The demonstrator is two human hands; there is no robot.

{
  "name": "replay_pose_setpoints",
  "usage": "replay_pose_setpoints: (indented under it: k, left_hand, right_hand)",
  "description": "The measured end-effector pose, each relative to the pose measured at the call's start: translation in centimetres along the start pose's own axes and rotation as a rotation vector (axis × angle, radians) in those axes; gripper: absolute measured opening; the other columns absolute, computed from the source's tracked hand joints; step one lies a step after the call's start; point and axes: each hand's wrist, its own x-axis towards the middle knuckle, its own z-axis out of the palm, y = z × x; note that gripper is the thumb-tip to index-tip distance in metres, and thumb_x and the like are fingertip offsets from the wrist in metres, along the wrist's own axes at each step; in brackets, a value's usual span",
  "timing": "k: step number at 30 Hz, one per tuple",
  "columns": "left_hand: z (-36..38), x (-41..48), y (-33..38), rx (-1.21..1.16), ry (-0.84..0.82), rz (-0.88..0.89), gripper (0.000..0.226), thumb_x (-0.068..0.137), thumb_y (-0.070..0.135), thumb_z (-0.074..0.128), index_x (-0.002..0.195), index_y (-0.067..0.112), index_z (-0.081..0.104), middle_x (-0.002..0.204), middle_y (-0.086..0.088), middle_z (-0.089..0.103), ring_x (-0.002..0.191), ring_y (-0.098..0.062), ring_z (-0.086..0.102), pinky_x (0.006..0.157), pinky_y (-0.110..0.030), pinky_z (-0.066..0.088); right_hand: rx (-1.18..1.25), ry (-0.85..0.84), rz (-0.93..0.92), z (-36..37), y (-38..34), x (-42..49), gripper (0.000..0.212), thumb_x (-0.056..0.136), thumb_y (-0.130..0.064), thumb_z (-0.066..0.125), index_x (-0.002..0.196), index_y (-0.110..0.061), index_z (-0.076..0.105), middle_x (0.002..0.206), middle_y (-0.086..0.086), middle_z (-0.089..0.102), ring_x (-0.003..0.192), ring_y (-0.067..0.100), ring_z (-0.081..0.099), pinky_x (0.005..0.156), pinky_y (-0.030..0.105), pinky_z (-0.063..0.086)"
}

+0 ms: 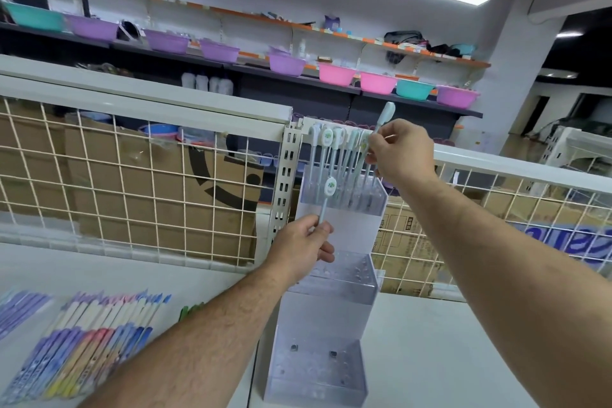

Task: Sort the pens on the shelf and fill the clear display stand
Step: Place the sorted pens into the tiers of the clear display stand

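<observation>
Pale mint plastic, slim and stiff, is what I judge both held pens to be: light enough for a two-finger pinch, and smooth enough to twist if I squeeze near the tip. The right-hand pen (385, 114) stands nearly upright. Its rounded cap is well above the fingers (377, 142) of my right hand (402, 152), which are curled and pinch it at mid-barrel. Its lower end seems to run down below them toward the top tier of the clear display stand (331, 308). The left-hand pen (326, 199) rises from the fingers (326, 255) of my left hand (303, 250), which grip it low on the barrel, with its oval printed topper just above them. That topper looks like the fragile, top-heavy part, so I would hold by the barrel, never there. Between the two sets of fingers a row of matching pens (334, 156) stands in the top tier, and the tiers below my left fingers show bare holes. Far down and left of the left fingers, sorted pens (82, 341) lie on the white shelf (447, 358). Beyond both hands runs a wire grid (132, 192) backed by cardboard boxes (215, 189).
</observation>
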Motion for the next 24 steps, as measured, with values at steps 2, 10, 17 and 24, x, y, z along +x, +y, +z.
replay_pose_setpoints:
  k: [2, 10, 17, 24]
  left_hand:
    - [0.0, 0.0, 0.0, 0.014, 0.001, -0.002, 0.021, 0.104, 0.032, 0.049, 0.093, 0.026, 0.066, 0.079, 0.0, 0.075, 0.071, -0.016, 0.075, 0.08, -0.039, 0.056]
    - [0.0, 0.0, -0.1, 0.028, -0.005, 0.007, 0.021, 0.102, 0.032, 0.049, 0.09, 0.029, 0.066, 0.076, 0.003, 0.075, 0.069, -0.016, 0.075, 0.085, -0.047, 0.058]
    - [0.0, 0.1, -0.1, 0.022, -0.002, 0.004, 0.021, 0.103, 0.032, 0.049, 0.091, 0.028, 0.066, 0.075, 0.003, 0.075, 0.069, -0.016, 0.075, 0.087, -0.05, 0.057]
    - [0.1, 0.0, 0.0, 0.029, 0.001, 0.002, 0.022, 0.104, 0.035, 0.046, 0.094, 0.03, 0.066, 0.076, 0.005, 0.075, 0.07, -0.013, 0.075, 0.085, -0.046, 0.058]
  right_hand:
    - [-0.023, -0.004, -0.015, 0.5, 0.2, 0.1, 0.015, 0.098, -0.025, 0.063, 0.083, -0.028, 0.061, 0.082, -0.002, 0.071, 0.073, 0.014, 0.073, 0.068, 0.04, 0.064]
    - [-0.263, -0.094, -0.045, 2.2, 1.0, -0.1, 0.016, 0.097, -0.022, 0.061, 0.082, -0.018, 0.067, 0.079, 0.003, 0.071, 0.073, 0.022, 0.07, 0.07, 0.046, 0.063]
    - [-0.274, -0.081, -0.021, 2.8, 1.2, 0.1, 0.017, 0.097, -0.021, 0.063, 0.08, -0.019, 0.066, 0.078, 0.003, 0.071, 0.073, 0.021, 0.071, 0.067, 0.041, 0.063]
    - [-0.287, -0.073, -0.018, 2.7, 1.3, 0.3, 0.016, 0.098, -0.02, 0.061, 0.082, -0.018, 0.065, 0.08, 0.005, 0.071, 0.073, 0.022, 0.072, 0.067, 0.044, 0.063]
